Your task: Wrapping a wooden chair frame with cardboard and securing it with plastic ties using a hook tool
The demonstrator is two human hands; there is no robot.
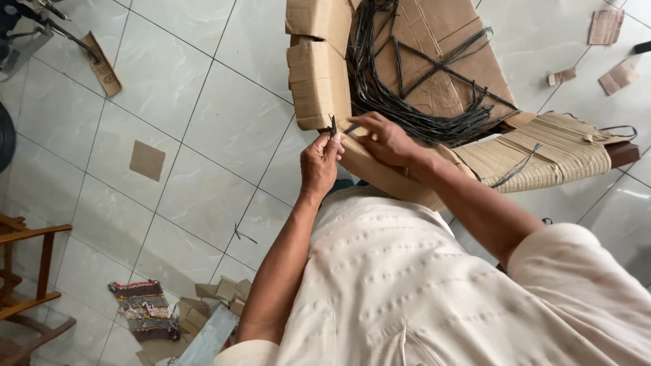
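Note:
My left hand (320, 163) pinches the short dark ends of a thin strand bundle (333, 127) just below a folded cardboard flap (319, 85). My right hand (386, 140) is beside it, fingers closed on a dark strand at the same spot. A large bunch of black strands (407, 102) lies in the open cardboard box (441, 41) right behind my hands. A woven tan panel (542, 152) with a loose dark strand across it rests to the right of the box.
White tiled floor all around. Cardboard scraps (147, 160) lie on the tiles left and at upper right (605, 27). A wooden chair frame (27, 271) stands at lower left, a striped woven cloth (144, 310) and more cardboard pieces (217, 295) near my lap.

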